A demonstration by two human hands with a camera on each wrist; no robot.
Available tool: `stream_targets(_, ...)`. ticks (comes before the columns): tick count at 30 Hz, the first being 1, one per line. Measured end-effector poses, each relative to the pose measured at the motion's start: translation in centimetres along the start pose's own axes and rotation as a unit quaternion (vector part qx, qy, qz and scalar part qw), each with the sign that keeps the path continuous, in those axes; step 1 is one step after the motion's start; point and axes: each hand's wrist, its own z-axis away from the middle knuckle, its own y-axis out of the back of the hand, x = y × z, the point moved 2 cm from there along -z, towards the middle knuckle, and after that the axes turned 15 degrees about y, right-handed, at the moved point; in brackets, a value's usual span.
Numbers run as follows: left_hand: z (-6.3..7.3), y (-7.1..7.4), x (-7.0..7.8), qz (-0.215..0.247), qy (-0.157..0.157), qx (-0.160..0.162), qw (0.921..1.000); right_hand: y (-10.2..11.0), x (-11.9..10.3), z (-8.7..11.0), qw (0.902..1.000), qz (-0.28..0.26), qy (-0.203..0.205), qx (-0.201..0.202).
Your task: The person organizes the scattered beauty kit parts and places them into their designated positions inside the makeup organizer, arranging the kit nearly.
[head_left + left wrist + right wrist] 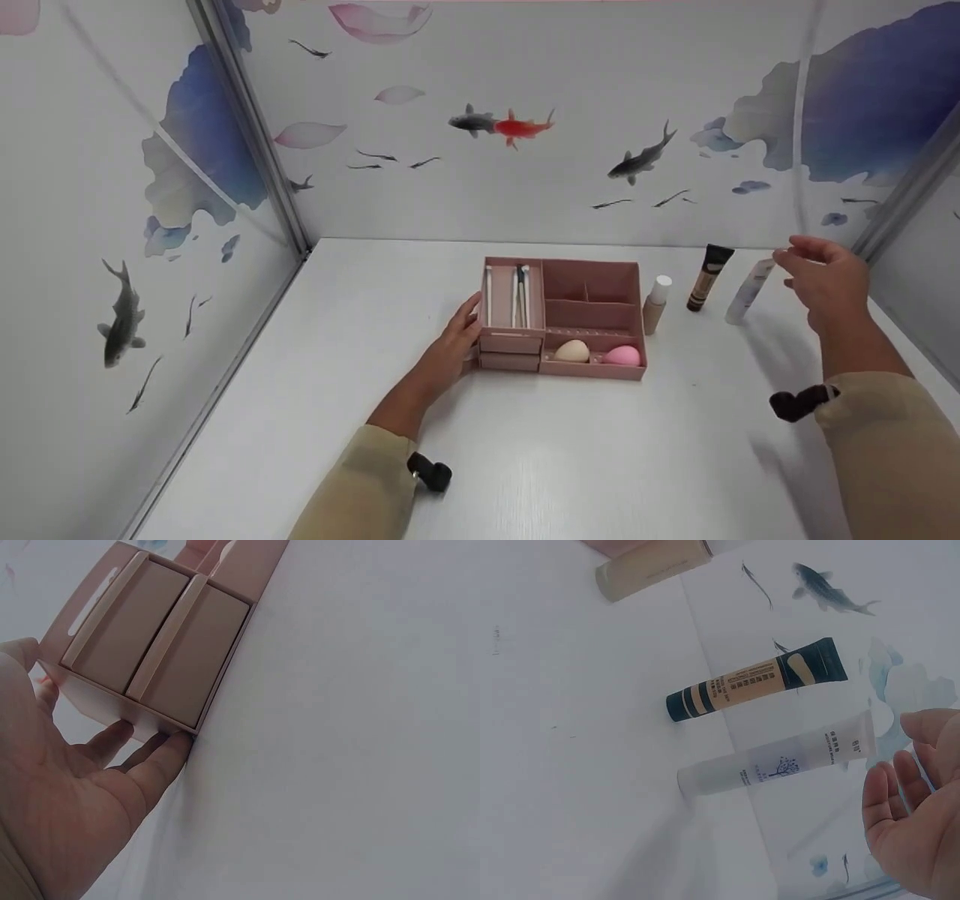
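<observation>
A pink desktop organizer (pixel 592 292) with two small drawers (pixel 176 652) stands on the white table. My left hand (pixel 453 346) rests against its left side, fingertips (pixel 176 746) on the side wall near the base and thumb by the upper edge. At the right, a white tube (pixel 750 291) with a printed tree stands upright on its cap. Close beside its flat top end is my right hand (pixel 829 281), fingers loosely bent; in the right wrist view a small gap shows between hand (pixel 922 817) and tube (pixel 780 757).
A black-and-tan tube (pixel 709 277) stands left of the white one. Against the organizer's right side is a white-capped bottle (pixel 655 306). Inside the organizer lie thin brushes (pixel 519 296), a beige sponge (pixel 572 351) and a pink sponge (pixel 622 356). Printed wall panels (pixel 525 195) border the table.
</observation>
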Motion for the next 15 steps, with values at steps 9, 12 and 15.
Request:
stream_targets(9,0.1,0.0,0.0,-0.004,0.001,0.005,1.0000,-0.7,1.5,-0.3,0.9984,0.033,0.007,-0.046)
stream_targets(12,0.1,0.0,-0.1,-0.003,0.000,-0.001,1.0000,-0.9,1.6,-0.1,0.9987,0.024,0.009,-0.044)
stream_targets(15,0.0,0.1,-0.2,0.005,-0.004,-0.008,0.9999,-1.1,1.7,0.0,0.9993,0.007,0.007,-0.036)
